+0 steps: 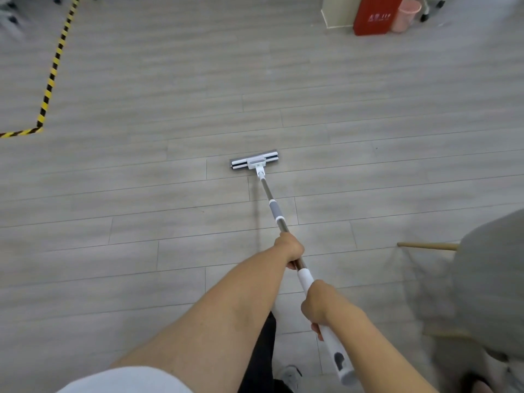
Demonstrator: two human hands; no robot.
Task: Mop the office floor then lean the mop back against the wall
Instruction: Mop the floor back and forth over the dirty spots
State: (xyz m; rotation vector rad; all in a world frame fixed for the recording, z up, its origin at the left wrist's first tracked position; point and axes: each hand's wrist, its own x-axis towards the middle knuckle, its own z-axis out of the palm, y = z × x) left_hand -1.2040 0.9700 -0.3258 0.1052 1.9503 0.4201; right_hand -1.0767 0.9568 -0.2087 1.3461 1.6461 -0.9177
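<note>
On grey floor [141,194], mop [254,161] handle inside both hands' fingers [292,265]

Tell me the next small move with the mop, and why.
Probably draw the mop head straight back toward the feet. It lies flat on the floor at full reach, both arms extended, left hand and right hand gripping the handle, and the boards between look unobstructed.

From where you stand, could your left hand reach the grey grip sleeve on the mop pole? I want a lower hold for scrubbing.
Probably yes. The left hand already grips the mop pole just below the grey sleeve, with only bare pole between them. The right hand holds the white handle, steadying a slide.
</note>
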